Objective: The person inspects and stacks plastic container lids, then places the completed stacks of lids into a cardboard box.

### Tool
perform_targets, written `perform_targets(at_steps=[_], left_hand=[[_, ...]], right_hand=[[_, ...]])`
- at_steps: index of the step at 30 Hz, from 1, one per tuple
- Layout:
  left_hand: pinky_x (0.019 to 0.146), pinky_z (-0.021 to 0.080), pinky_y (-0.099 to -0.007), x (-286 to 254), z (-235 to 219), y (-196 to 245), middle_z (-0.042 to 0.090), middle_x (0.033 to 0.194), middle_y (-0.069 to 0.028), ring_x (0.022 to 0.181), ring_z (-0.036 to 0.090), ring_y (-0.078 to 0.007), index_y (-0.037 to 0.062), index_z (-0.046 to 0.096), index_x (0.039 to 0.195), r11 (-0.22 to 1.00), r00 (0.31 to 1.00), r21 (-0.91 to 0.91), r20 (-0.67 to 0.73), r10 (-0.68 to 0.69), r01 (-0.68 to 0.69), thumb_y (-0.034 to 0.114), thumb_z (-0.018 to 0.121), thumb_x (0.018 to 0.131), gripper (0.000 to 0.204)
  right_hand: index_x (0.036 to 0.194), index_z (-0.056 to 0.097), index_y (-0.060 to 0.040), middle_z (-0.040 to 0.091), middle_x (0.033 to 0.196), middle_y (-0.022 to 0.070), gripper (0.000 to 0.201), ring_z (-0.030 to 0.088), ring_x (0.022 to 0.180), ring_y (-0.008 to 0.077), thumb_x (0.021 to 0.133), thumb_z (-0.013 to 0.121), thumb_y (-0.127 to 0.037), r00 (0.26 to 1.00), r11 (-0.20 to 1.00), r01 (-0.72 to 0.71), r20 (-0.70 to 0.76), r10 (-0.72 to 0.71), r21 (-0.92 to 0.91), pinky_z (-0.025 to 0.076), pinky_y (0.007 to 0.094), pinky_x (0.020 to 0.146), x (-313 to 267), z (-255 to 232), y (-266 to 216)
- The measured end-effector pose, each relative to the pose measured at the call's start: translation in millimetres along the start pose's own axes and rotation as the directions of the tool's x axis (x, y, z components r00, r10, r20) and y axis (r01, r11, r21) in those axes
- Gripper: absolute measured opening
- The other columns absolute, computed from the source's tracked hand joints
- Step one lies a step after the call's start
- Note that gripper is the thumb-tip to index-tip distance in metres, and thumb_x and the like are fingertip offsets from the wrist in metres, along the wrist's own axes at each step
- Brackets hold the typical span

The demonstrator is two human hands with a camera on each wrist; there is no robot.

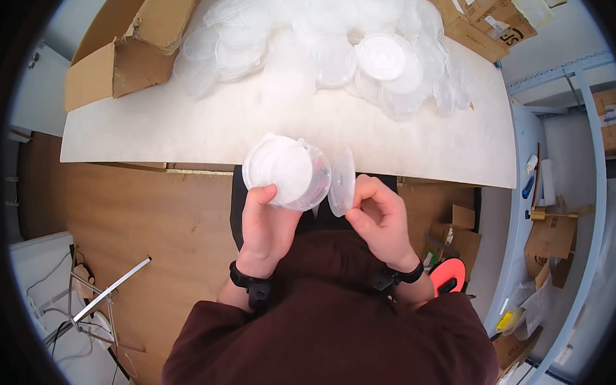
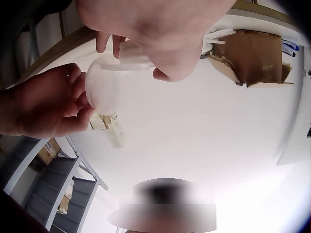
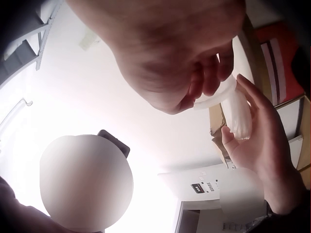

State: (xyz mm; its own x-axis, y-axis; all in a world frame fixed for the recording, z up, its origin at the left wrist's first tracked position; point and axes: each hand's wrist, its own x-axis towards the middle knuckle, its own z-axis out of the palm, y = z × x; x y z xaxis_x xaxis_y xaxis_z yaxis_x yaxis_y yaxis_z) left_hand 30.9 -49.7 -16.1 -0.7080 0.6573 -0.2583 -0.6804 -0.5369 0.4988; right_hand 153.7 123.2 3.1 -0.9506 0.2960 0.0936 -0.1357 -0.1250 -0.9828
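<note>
My left hand (image 1: 267, 232) grips a stack of round, translucent plastic lids (image 1: 285, 170) just off the table's front edge, thumb over the near rim. The stack's layered side (image 3: 238, 116) shows in the right wrist view. Between thumb and curled fingers, my right hand (image 1: 383, 219) pinches a single clear lid (image 1: 342, 183) by its edge. That lid stands nearly on edge at the right end of the stack. In the left wrist view the lid (image 2: 103, 90) is seen more face on, beside the right fingertips.
Many loose and stacked clear lids (image 1: 333, 61) spread over the back of the white table (image 1: 188, 134). An open cardboard box (image 1: 144, 64) stands at the back left, another box (image 1: 480, 25) at the back right. A blue-grey shelf rack (image 1: 592, 128) rises on the right.
</note>
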Motion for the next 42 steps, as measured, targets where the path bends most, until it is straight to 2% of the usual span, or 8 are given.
perform_targets(at_steps=[6,9,13,15,18,25,35,42], left_hand=[[0.133,0.04,-0.0589,-0.6,0.2,7.0,0.051,0.173,-0.0154,0.161,0.049,-0.0368,0.0081,0.038,0.174,0.997,0.997,-0.017,-0.023,0.079,-0.079,0.036,0.073,0.094,0.091],[0.134,0.04,-0.059,-2.6,1.3,8.9,0.048,0.174,-0.0166,0.16,0.048,-0.0393,0.0078,0.039,0.173,0.996,0.996,-0.054,-0.049,0.075,-0.078,0.03,0.076,0.089,0.094],[0.133,0.04,-0.0593,-4.0,2.4,6.4,0.047,0.175,-0.0173,0.161,0.048,-0.0396,0.0082,0.038,0.174,0.997,0.997,-0.05,-0.046,0.06,-0.062,0.03,0.076,0.091,0.094],[0.133,0.04,-0.0594,-3.5,4.5,5.6,0.047,0.175,-0.0174,0.161,0.048,-0.0398,0.0082,0.038,0.174,0.997,0.997,-0.048,-0.05,0.059,-0.061,0.03,0.076,0.091,0.094],[0.133,0.04,-0.0597,-4.1,5.0,5.9,0.047,0.176,-0.0178,0.161,0.047,-0.0405,0.0084,0.037,0.174,0.998,0.997,-0.043,-0.058,0.053,-0.055,0.031,0.076,0.092,0.095],[0.125,0.049,-0.0578,-2.7,9.3,-2.0,0.051,0.17,-0.0166,0.158,0.051,-0.0373,0.0087,0.038,0.174,1.0,0.999,0.004,-0.017,-0.028,0.028,0.036,0.073,0.096,0.09],[0.121,0.054,-0.0572,-3.1,4.2,-2.9,0.049,0.173,-0.0174,0.156,0.054,-0.0405,0.0116,0.039,0.174,0.992,0.993,-0.076,0.056,-0.1,0.104,0.037,0.075,0.1,0.085],[0.128,0.043,-0.0621,0.0,6.6,-0.9,0.04,0.182,-0.0169,0.161,0.047,-0.0421,0.0201,0.034,0.18,0.989,0.988,-0.133,0.149,-0.045,0.065,0.061,0.066,0.107,0.089]], right_hand=[[0.114,0.063,-0.0018,0.061,0.109,0.0002,0.011,0.058,0.097,0.0116,0.107,0.07,0.003,0.944,0.961,0.165,-0.247,-0.219,-0.223,0.05,0.0293,0.091,32.0,-55.3,-39.8],[0.11,0.067,-0.0013,0.068,0.108,0.0067,0.012,0.065,0.098,0.0217,0.102,0.074,0.002,0.817,0.518,0.197,-0.153,-0.556,-0.833,0.054,0.0347,0.088,77.8,-83.6,-67.6],[0.107,0.069,-0.0015,0.073,0.112,0.0116,0.011,0.069,0.106,0.0312,0.1,0.077,-0.003,0.738,0.137,0.129,0.003,-0.674,-0.982,0.057,0.0417,0.091,137.0,-113.0,-77.3],[0.114,0.074,-0.0018,0.077,0.126,0.0145,0.016,0.07,0.119,0.0382,0.1,0.078,-0.008,0.823,-0.011,0.069,0.063,-0.564,-0.998,0.059,0.0476,0.1,155.2,-127.6,-70.2],[0.125,0.076,-0.0027,0.076,0.138,0.0172,0.026,0.07,0.127,0.0394,0.1,0.079,-0.01,0.818,-0.009,0.148,0.128,-0.561,-0.989,0.058,0.0484,0.107,154.4,-124.9,-61.2],[0.12,0.081,-0.0096,0.069,0.153,0.0127,0.037,0.062,0.146,0.0417,0.086,0.094,-0.015,0.849,0.545,0.521,0.462,-0.257,-0.656,0.057,0.0509,0.115,51.5,-17.7,-43.8],[0.101,0.076,-0.0056,0.082,0.126,0.0109,0.016,0.073,0.132,0.0398,0.089,0.084,0.001,0.856,0.54,0.492,0.264,-0.445,-0.683,0.061,0.0483,0.106,67.8,-25.5,-54.4],[0.105,0.075,-0.0036,0.081,0.124,0.0117,0.009,0.073,0.125,0.035,0.099,0.08,-0.008,0.686,0.107,0.491,0.308,-0.659,-0.865,0.061,0.0448,0.103,207.1,-57.9,-76.1]])
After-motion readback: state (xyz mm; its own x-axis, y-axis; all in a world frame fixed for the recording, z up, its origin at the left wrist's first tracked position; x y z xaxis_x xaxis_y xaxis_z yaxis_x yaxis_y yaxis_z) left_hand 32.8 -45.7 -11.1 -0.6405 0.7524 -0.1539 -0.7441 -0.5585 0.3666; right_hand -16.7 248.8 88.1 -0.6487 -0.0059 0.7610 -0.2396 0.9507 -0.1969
